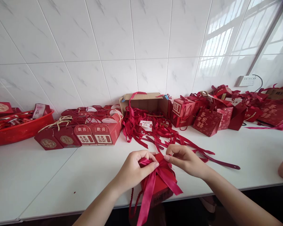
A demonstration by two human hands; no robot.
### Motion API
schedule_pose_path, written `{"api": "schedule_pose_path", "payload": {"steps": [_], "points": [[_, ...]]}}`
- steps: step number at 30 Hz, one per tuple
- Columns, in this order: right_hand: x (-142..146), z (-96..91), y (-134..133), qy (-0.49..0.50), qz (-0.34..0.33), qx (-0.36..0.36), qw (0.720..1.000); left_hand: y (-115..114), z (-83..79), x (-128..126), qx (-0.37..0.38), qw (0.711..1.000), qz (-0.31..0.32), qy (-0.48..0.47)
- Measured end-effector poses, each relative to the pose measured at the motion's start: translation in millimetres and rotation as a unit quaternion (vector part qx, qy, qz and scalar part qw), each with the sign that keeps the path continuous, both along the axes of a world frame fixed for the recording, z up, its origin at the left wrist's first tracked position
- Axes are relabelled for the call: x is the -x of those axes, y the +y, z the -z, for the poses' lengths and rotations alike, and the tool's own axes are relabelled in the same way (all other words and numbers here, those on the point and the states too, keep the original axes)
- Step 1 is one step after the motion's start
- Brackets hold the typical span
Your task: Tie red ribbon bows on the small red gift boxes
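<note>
Hands (pixel 134 168) pinch shiny, soft ribbon (pixel 149 191) atop boxy red package (pixel 158 185).

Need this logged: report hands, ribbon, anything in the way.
Left hand pinching pink ribbon; right hand alongside. Red box beneath. Loose ribbons heaped beyond.

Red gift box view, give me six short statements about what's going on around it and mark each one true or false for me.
1. The left hand and right hand are both at the red gift box. True.
2. The right hand lies flat on the table. False: it is raised, fingers bent near the pink ribbon.
3. The left hand is empty. False: it pinches the pink ribbon.
4. A tangle of red ribbons lies at the cardboard box. True.
5. The cardboard box is closed. False: it is open.
6. A red basin is at the picture's left. True.
</note>
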State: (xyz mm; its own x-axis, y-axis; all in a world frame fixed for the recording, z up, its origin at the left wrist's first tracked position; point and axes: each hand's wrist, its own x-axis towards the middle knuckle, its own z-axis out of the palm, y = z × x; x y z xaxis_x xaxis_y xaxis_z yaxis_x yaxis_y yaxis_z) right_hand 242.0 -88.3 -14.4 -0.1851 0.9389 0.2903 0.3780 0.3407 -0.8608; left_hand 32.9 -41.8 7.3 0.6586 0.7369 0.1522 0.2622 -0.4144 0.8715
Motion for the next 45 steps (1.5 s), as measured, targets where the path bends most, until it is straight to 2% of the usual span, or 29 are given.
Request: {"api": "schedule_pose_path", "payload": {"steps": [10,21,24,29,34,36,40,45], "points": [[-2,3.2,3,0.006,0.017,-0.015,1.0,5,13.3,-1,0.007,1.0,-0.009,-0.004],[3,10.4,6,0.027,0.097,-0.071,0.992,5,13.5,-2,0.017,1.0,0.003,-0.007],[7,8.7,6,0.042,0.1,-0.047,0.993,9,10.5,-1,0.038,0.999,0.021,-0.029],[8,6.7,3,0.086,0.065,0.022,0.994,16,3.2,1,0.109,0.989,0.062,-0.08],[-4,11.7,-4,0.171,0.064,0.059,0.981,19,3.3,-1,0.151,0.981,0.048,-0.111],[-6,8.4,-7,0.145,0.054,0.047,0.987,19,2.4,-2,0.156,0.98,0.029,-0.12],[4,-12.3,-13,0.015,0.05,-0.05,0.997,17,-4.3,-3,0.153,0.983,0.021,-0.101],[23,-36.7,-9,-0.189,0.005,-0.1,0.977,14,-13.2,2,0.148,0.986,0.023,-0.066]]}}
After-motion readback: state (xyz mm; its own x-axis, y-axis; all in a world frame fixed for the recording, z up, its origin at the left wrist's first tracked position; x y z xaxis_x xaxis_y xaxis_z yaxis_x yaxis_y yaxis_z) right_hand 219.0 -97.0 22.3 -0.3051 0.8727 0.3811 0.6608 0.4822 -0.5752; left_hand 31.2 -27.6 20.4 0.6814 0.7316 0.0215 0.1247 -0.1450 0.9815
